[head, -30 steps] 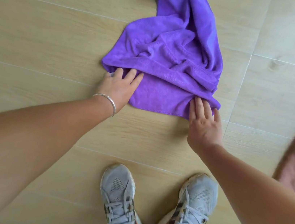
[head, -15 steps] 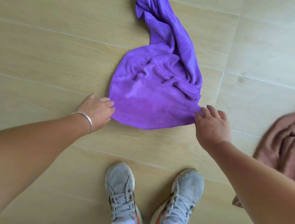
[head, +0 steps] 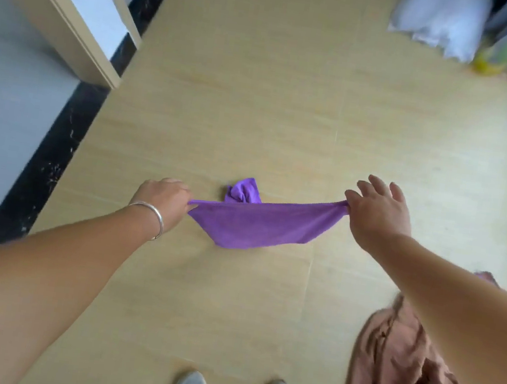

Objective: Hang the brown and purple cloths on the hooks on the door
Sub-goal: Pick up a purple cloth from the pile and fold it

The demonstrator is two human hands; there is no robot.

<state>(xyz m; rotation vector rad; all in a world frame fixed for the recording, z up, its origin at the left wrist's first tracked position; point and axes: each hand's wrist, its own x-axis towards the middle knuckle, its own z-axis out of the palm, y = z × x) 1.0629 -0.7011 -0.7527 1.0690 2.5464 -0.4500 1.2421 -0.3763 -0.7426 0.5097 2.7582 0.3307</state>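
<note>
**Purple cloth lifted off the floor, stretched between two hands**

Half a second ago the purple cloth [head: 257,225] lay crumpled on the floor; now it hangs stretched between both hands, only its far end perhaps touching the tiles. The left hand [head: 163,200] has its fingers curled around one corner. The right hand [head: 376,212] pinches the other corner with thumb and forefinger, the other fingers spread. The cloth sags in the middle, so it looks soft, light and limp. For a hook, I think the top edge near a corner is the best hold. The brown cloth [head: 399,372] lies on the floor, below the right forearm.
</note>
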